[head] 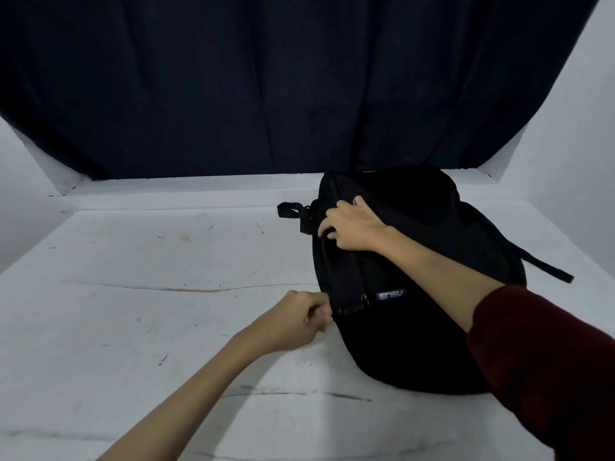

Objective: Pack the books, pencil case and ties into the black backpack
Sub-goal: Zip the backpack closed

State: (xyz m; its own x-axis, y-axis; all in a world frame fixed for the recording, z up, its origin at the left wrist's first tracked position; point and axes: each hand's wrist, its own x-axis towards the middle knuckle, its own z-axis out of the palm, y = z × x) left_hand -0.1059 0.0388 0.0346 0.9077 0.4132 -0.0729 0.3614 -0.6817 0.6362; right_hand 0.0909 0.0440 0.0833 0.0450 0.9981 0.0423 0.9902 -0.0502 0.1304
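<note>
- On the right half of the scuffed white tabletop (149, 261): black fabric backpack (432, 294), lying flat, long axis running from near edge to far edge, carry loop (293, 211) poking out at the far-left corner.
- Along its left flank: zip line (336, 247), stretching away from the body, so any zip pull probably has to travel along that same near-to-far line.
- At the near end of that zip: left hand (296, 322), fingers curled tight into a pinch right against the bag's edge. Looks like a zipper tab in there, but too dark and small to say for sure.
- Further up the same flank: right hand (352, 227), dark red sleeve (539, 361) pushed up the forearm, fingers curled over the edge and gripping the fabric beside the zip, thumb on the top panel.
- So: left hand nearer the zip end, right hand bracing further along. Pretty much a hold-and-pull setup, guessing here.
- Small blue logo tag (391, 295) just right of the pinch, plus a metal zip pull (364, 298) beside it, untouched.
- No books, pencil case or ties anywhere in view, so probably already inside, closing-up stage. Can't confirm, bag's interior hidden.
- Behind everything: dark navy curtain (299, 78).
</note>
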